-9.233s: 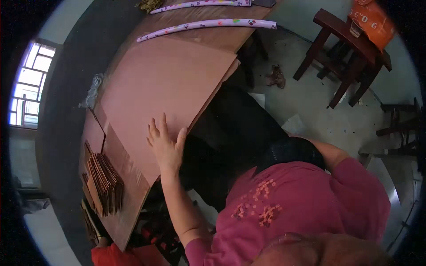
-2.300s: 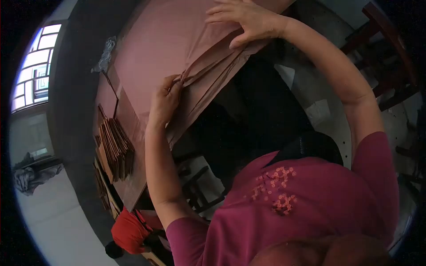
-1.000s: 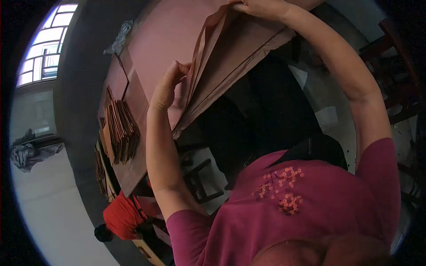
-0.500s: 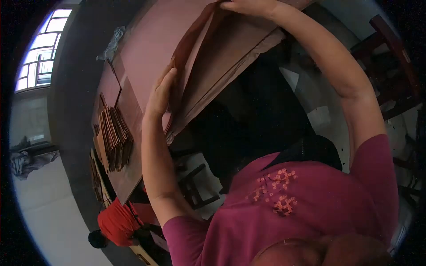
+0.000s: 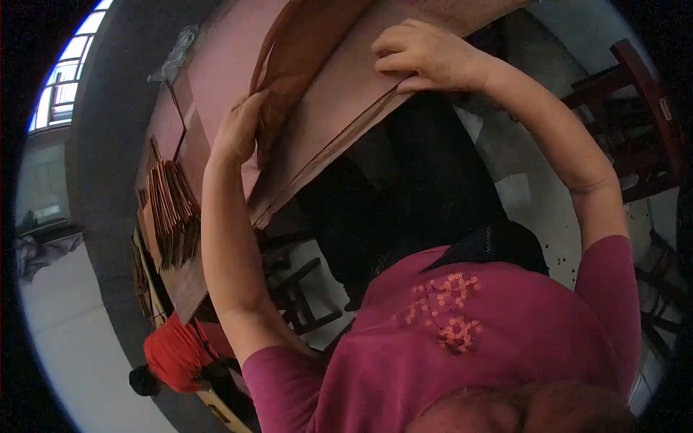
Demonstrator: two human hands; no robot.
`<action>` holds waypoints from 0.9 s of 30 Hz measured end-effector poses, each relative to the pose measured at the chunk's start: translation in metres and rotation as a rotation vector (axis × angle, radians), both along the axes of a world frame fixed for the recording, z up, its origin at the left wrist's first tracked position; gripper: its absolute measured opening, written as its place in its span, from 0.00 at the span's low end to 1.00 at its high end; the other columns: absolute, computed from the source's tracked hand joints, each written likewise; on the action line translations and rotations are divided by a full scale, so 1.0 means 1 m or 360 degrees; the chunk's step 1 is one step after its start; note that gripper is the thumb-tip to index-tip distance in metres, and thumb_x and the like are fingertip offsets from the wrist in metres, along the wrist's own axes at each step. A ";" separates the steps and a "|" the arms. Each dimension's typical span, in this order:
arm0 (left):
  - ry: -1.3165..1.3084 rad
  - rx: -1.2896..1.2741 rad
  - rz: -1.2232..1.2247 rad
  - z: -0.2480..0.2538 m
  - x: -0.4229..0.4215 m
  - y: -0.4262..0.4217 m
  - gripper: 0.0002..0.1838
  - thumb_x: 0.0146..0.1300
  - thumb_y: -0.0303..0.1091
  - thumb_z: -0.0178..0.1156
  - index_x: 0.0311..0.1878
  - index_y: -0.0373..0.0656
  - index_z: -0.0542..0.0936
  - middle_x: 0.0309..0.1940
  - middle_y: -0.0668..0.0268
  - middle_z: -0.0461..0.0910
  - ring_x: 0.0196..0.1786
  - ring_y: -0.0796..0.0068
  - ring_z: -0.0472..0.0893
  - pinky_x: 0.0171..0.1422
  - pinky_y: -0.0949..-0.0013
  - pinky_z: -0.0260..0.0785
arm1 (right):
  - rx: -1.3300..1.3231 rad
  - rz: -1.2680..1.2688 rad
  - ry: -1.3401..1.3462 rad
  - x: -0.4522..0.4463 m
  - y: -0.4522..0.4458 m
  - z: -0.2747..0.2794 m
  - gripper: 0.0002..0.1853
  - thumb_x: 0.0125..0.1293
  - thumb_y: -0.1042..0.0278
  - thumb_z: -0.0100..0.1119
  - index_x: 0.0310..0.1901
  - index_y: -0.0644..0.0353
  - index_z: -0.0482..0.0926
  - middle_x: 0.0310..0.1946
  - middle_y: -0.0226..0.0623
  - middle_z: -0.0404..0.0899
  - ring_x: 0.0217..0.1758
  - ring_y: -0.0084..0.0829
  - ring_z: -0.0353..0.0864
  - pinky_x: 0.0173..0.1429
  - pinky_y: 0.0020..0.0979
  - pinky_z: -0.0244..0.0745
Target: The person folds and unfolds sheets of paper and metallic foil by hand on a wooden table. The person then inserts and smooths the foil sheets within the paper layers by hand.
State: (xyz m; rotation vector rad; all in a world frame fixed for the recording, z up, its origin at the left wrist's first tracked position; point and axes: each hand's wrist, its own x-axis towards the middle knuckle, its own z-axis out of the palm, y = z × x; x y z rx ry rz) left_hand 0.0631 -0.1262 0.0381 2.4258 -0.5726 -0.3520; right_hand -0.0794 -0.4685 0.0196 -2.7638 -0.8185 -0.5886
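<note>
A large brown sheet (image 5: 317,54), which looks like paper or thin cloth, is lifted in a curved fold over the table. My left hand (image 5: 242,126) is closed on its raised edge, thumb on the near side. My right hand (image 5: 437,61) has curled fingers and its thumb at the near edge of the flat brown layers (image 5: 339,108) below, closed on that edge. The layers' edges are creased and run slantwise along the table's near side. Under the fold lies a paler pinkish surface (image 5: 224,68).
A stack of folded brown pieces (image 5: 172,213) stands at the table's left. A crumpled clear plastic piece (image 5: 175,54) lies beyond it. Another person in red (image 5: 179,353) is at lower left. Dark wooden furniture (image 5: 642,108) stands at right, a stool (image 5: 307,296) below the table.
My right hand has left the far end of the raised fold and come nearer, down to the lower layers' edge. My left hand still holds the fold, which now leans over more openly.
</note>
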 end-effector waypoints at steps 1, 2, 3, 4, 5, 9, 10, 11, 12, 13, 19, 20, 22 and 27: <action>-0.0205 0.0110 -0.0272 0.000 0.004 0.001 0.22 0.73 0.39 0.49 0.63 0.37 0.76 0.58 0.57 0.80 0.61 0.65 0.77 0.65 0.66 0.66 | 0.0033 0.0032 0.0083 -0.001 -0.001 -0.004 0.13 0.63 0.61 0.67 0.45 0.56 0.80 0.50 0.35 0.78 0.58 0.38 0.76 0.64 0.41 0.70; -0.0203 0.0117 -0.0264 -0.002 0.007 0.002 0.22 0.73 0.39 0.49 0.63 0.37 0.76 0.58 0.57 0.80 0.61 0.65 0.77 0.65 0.66 0.66 | 0.0064 0.0059 0.0168 -0.001 -0.003 -0.009 0.13 0.63 0.62 0.66 0.46 0.57 0.81 0.50 0.35 0.78 0.58 0.38 0.77 0.63 0.41 0.70; 0.0047 -0.0007 -0.0037 0.003 0.004 -0.007 0.22 0.73 0.39 0.49 0.63 0.37 0.77 0.58 0.56 0.80 0.62 0.65 0.77 0.66 0.66 0.66 | 0.0076 0.0076 0.0214 0.001 -0.005 -0.013 0.13 0.63 0.62 0.66 0.46 0.57 0.81 0.50 0.35 0.78 0.58 0.38 0.77 0.63 0.41 0.70; 0.0296 -0.0135 0.0192 0.006 0.001 -0.012 0.22 0.74 0.40 0.49 0.63 0.37 0.77 0.59 0.55 0.80 0.63 0.64 0.76 0.67 0.66 0.65 | 0.0089 0.0093 0.0259 0.003 -0.007 -0.018 0.13 0.63 0.62 0.66 0.46 0.58 0.81 0.50 0.35 0.78 0.58 0.38 0.77 0.63 0.41 0.71; 0.0299 -0.0137 0.0200 0.007 -0.001 -0.012 0.22 0.74 0.40 0.49 0.63 0.37 0.77 0.59 0.55 0.80 0.63 0.64 0.76 0.67 0.66 0.65 | 0.0163 0.0130 0.0251 0.010 -0.011 -0.023 0.12 0.65 0.63 0.64 0.45 0.59 0.81 0.48 0.36 0.79 0.54 0.39 0.78 0.59 0.41 0.73; 0.0188 -0.0014 0.0120 0.014 -0.009 -0.016 0.23 0.73 0.43 0.53 0.62 0.36 0.77 0.56 0.56 0.81 0.60 0.66 0.77 0.64 0.67 0.67 | 0.0249 0.0267 0.0031 0.022 -0.012 -0.027 0.08 0.68 0.65 0.61 0.42 0.61 0.79 0.40 0.39 0.79 0.45 0.43 0.81 0.50 0.41 0.77; 0.0298 -0.0102 0.0219 0.015 -0.012 -0.017 0.24 0.72 0.44 0.54 0.61 0.35 0.78 0.55 0.57 0.81 0.58 0.67 0.78 0.64 0.68 0.68 | 0.0237 0.0239 0.0042 0.024 -0.011 -0.026 0.09 0.67 0.65 0.61 0.42 0.61 0.79 0.40 0.39 0.79 0.45 0.43 0.81 0.50 0.41 0.77; 0.0300 -0.0099 0.0218 0.013 -0.011 -0.017 0.24 0.72 0.44 0.54 0.61 0.35 0.78 0.55 0.57 0.81 0.58 0.67 0.78 0.64 0.68 0.68 | 0.0206 0.0186 0.0069 0.026 -0.011 -0.025 0.09 0.67 0.65 0.62 0.42 0.61 0.79 0.40 0.39 0.79 0.45 0.43 0.81 0.49 0.41 0.77; 0.0406 -0.0217 0.0292 0.012 -0.010 -0.017 0.24 0.72 0.45 0.55 0.61 0.35 0.78 0.54 0.57 0.81 0.57 0.68 0.78 0.63 0.69 0.68 | 0.0176 0.0135 0.0105 0.027 -0.010 -0.024 0.09 0.67 0.65 0.62 0.42 0.61 0.78 0.40 0.39 0.79 0.45 0.43 0.81 0.49 0.41 0.77; 0.0510 -0.0337 0.0362 0.011 -0.010 -0.018 0.25 0.72 0.45 0.56 0.61 0.34 0.78 0.53 0.58 0.81 0.56 0.69 0.78 0.62 0.69 0.68 | 0.0160 0.0102 0.0125 0.029 -0.011 -0.024 0.09 0.66 0.65 0.62 0.41 0.61 0.78 0.40 0.39 0.79 0.45 0.43 0.81 0.49 0.41 0.77; 0.0491 -0.0414 0.0368 0.011 -0.019 -0.023 0.22 0.74 0.39 0.53 0.62 0.32 0.77 0.57 0.56 0.81 0.60 0.66 0.79 0.66 0.66 0.68 | 0.0117 0.0027 0.0168 0.033 -0.009 -0.019 0.10 0.64 0.64 0.64 0.40 0.61 0.77 0.39 0.39 0.78 0.45 0.44 0.81 0.48 0.42 0.77; 0.0493 -0.0416 0.0367 0.011 -0.019 -0.022 0.22 0.74 0.39 0.53 0.62 0.32 0.77 0.57 0.56 0.81 0.60 0.66 0.79 0.66 0.66 0.68 | 0.0116 0.0023 0.0173 0.034 -0.009 -0.019 0.11 0.64 0.64 0.64 0.40 0.61 0.77 0.39 0.39 0.78 0.45 0.44 0.81 0.48 0.42 0.76; 0.0467 -0.0382 0.0227 0.013 -0.021 -0.020 0.23 0.72 0.43 0.55 0.62 0.36 0.78 0.55 0.61 0.80 0.58 0.69 0.76 0.64 0.69 0.66 | 0.0099 0.0016 0.0181 0.033 -0.007 -0.019 0.11 0.63 0.64 0.65 0.40 0.61 0.76 0.39 0.39 0.78 0.45 0.44 0.81 0.48 0.42 0.76; 0.0452 -0.0366 0.0225 0.016 -0.028 -0.021 0.23 0.73 0.42 0.55 0.62 0.34 0.77 0.55 0.60 0.80 0.58 0.69 0.76 0.64 0.70 0.66 | 0.0061 0.0001 0.0191 0.026 -0.004 -0.017 0.12 0.61 0.63 0.66 0.39 0.61 0.75 0.38 0.39 0.78 0.46 0.44 0.81 0.48 0.43 0.76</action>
